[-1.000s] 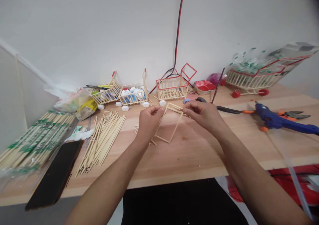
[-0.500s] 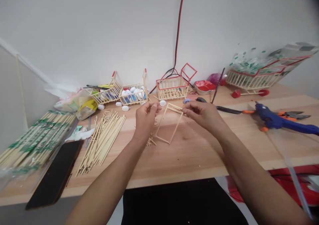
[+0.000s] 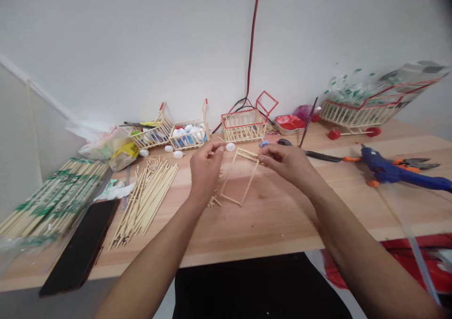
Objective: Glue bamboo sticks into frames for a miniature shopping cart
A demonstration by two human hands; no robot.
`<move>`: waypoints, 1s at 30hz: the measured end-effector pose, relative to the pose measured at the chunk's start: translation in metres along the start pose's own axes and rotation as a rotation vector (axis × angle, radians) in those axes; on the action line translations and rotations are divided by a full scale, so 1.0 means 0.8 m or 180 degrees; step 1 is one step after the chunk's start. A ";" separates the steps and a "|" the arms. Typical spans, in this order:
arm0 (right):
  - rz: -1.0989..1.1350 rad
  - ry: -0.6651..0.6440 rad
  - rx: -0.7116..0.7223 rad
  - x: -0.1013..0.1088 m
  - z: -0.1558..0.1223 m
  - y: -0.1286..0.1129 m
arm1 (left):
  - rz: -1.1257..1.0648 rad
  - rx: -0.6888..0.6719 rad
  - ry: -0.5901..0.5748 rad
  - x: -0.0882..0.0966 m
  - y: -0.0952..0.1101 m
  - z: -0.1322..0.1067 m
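A small rectangular frame of thin wooden sticks [image 3: 240,175] stands tilted on the wooden table [image 3: 275,215]. My right hand [image 3: 286,161] pinches the frame's upper right corner. Just left of the frame, my left hand [image 3: 205,168] is raised with its fingertips pinched together near the top; whether anything is in them is too small to make out. Short stick offcuts [image 3: 213,200] lie under my left hand.
Loose sticks [image 3: 144,199] and wrapped chopstick packs [image 3: 49,201] lie at the left beside a black phone [image 3: 79,248]. Stick carts [image 3: 243,123] line the wall. A blue glue gun [image 3: 395,170], pliers and a red paint dish [image 3: 289,122] sit at the right.
My left hand has let go of the frame's upper left corner and drawn a little to the left. My right hand keeps its hold on the frame.
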State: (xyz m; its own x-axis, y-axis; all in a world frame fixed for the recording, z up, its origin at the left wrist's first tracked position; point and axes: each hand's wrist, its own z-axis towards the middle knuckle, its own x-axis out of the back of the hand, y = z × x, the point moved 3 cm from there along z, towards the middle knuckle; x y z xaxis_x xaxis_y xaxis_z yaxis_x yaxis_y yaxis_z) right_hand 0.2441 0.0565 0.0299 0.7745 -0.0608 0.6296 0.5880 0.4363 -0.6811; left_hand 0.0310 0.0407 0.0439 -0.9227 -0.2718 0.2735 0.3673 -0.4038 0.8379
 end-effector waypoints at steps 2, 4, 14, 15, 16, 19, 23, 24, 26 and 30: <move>-0.0010 -0.0033 -0.0022 0.001 0.001 -0.002 | 0.0168 -0.0193 0.0013 0.002 0.004 0.000; -0.0062 -0.0052 -0.0028 0.004 0.002 -0.005 | 0.0265 -0.0372 0.0011 0.005 0.007 0.001; -0.0491 -0.0143 0.0332 0.032 0.007 -0.048 | 0.0248 -0.0732 -0.0165 0.012 0.029 0.006; -0.0526 -0.0193 0.0357 0.035 0.010 -0.053 | 0.0231 -0.0775 -0.0191 0.013 0.033 0.007; -0.0569 -0.0263 0.0383 0.037 0.013 -0.058 | 0.0212 -0.0818 -0.0229 0.013 0.037 0.008; -0.0717 -0.0553 0.0481 0.043 0.026 -0.075 | 0.0185 -0.0933 -0.0372 0.017 0.050 0.011; -0.0933 -0.1181 0.0728 0.043 0.048 -0.097 | 0.0318 -0.0855 -0.0723 0.021 0.065 0.014; -0.0976 -0.1338 0.0812 0.042 0.053 -0.100 | 0.0357 -0.0779 -0.0868 0.022 0.066 0.014; -0.0994 -0.1606 0.0975 0.037 0.062 -0.103 | 0.0434 -0.0600 -0.1156 0.022 0.064 0.014; -0.0980 -0.1904 0.1158 0.022 0.072 -0.101 | 0.0595 -0.0295 -0.1359 0.024 0.050 0.016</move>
State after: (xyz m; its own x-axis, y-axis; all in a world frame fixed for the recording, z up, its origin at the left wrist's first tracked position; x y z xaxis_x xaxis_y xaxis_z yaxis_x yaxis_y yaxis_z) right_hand 0.1965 0.0719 0.1174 0.2689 0.2237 0.9368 0.5628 0.7528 -0.3413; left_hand 0.0267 0.0304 0.0884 -0.7984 0.0283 0.6014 0.5226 -0.4636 0.7155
